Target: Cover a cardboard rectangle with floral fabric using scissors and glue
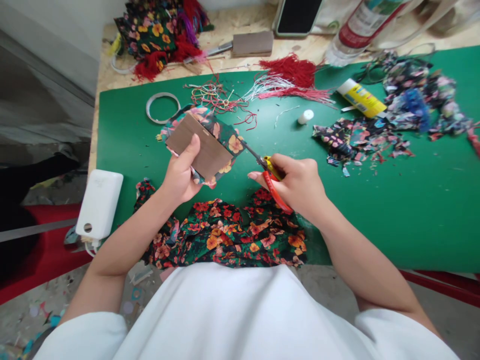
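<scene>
From where I stood, the step looked like trimming: above the tabletop (pixel 412 210), the left grip (pixel 180 176) pinched the board (pixel 210 152) and cloth (pixel 235 145). The right grip (pixel 302 187) curled round the scissors (pixel 263 162), tips by the cloth's edge; the next snip called for a steady board.

The green mat (pixel 397 205) is passable outward of the right hand (pixel 303 187) — fabric scraps (pixel 348 137) block farther back.

Craft workshop, green worktop (pixel 375 215), fabric scraps (pixel 356 140), thread bundles (pixel 294 71)
</scene>
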A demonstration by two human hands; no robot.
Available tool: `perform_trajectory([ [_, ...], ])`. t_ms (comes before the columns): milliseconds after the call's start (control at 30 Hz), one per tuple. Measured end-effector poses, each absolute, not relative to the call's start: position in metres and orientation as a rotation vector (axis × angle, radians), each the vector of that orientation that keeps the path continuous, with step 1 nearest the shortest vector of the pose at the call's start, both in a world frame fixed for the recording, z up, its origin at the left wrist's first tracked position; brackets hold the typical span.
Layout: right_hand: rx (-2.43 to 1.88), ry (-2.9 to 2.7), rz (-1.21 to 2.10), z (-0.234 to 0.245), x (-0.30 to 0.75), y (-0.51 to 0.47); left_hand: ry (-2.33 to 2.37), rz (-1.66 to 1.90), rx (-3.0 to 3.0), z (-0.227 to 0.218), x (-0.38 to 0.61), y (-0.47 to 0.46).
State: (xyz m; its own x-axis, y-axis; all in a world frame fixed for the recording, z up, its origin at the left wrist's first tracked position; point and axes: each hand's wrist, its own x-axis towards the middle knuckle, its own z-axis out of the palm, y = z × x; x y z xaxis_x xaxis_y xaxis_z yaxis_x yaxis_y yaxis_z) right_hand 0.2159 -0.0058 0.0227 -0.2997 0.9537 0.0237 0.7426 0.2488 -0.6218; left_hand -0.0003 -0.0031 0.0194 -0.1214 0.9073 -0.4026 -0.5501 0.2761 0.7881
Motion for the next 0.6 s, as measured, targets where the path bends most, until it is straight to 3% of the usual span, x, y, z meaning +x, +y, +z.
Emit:
perform_trajectory([
  [600, -1.615, -2.157, 0.740, 0.0251, 0.2153, -0.0056, 1.079, 1.305, 0.419, 0.0230, 0.0010, -0.0015],
])
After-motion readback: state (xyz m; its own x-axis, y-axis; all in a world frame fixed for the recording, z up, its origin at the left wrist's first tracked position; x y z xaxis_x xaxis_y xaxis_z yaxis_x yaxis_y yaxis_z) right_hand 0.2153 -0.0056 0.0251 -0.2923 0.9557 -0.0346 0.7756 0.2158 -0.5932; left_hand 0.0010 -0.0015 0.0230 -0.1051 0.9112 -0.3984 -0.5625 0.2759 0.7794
